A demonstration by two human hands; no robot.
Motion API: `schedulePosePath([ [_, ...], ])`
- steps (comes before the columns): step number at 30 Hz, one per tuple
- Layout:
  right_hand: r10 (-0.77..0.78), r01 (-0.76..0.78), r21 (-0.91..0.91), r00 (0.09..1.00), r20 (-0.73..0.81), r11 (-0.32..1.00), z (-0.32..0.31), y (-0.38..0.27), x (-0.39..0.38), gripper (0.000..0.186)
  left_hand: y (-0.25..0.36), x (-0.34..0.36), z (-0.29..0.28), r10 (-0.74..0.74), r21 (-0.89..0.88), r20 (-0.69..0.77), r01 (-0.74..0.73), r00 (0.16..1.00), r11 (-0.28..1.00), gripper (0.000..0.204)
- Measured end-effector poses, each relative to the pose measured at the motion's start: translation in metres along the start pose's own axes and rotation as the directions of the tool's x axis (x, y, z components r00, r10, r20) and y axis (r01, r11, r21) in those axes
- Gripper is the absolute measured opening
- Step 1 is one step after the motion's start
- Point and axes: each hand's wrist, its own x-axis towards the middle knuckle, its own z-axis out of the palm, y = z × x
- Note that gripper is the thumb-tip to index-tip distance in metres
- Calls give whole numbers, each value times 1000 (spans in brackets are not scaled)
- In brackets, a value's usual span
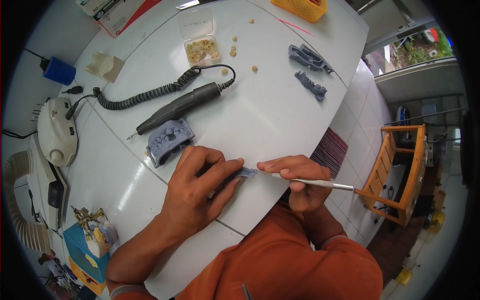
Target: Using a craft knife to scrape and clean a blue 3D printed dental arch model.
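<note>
Grey resin dental model piece (244, 173) is pinched at frame centre by the left hand (197, 192), steadied against the white bench (260, 115). A slim metal carving tool (312, 183) is clenched pen-like in the right hand (300, 182), its tip touching the piece.

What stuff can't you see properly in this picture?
- Small grey dental model piece, head view: mostly covered by the left hand; its shape is unclear.
- Metal tool: its tip meets the piece, too fine to make out, and the right hand wraps its middle.
- Yellow basket and boxes: cut off by the top edge.
- Small tooth-like bits in the clear box: too small to count.
</note>
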Motion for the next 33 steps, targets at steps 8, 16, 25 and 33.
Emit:
schedulePosePath([
  [8,-15,-1,-89,984,-178,996,7,7,-5,25,0,2,-2,-13,-12,-2,13,1000,1000,50],
  [16,7,-40,-141,975,-224,989,12,1,-6,28,0,3,1,-40,-117,8,40,999,992,43],
  [25,5,-30,-106,974,-229,994,12,3,-6,25,-2,3,0,-18,-64,-15,17,1000,998,37],
  [33,38,-71,-156,978,-205,985,13,0,-4,32,-3,0,1,-41,-89,-13,40,999,995,38],
])
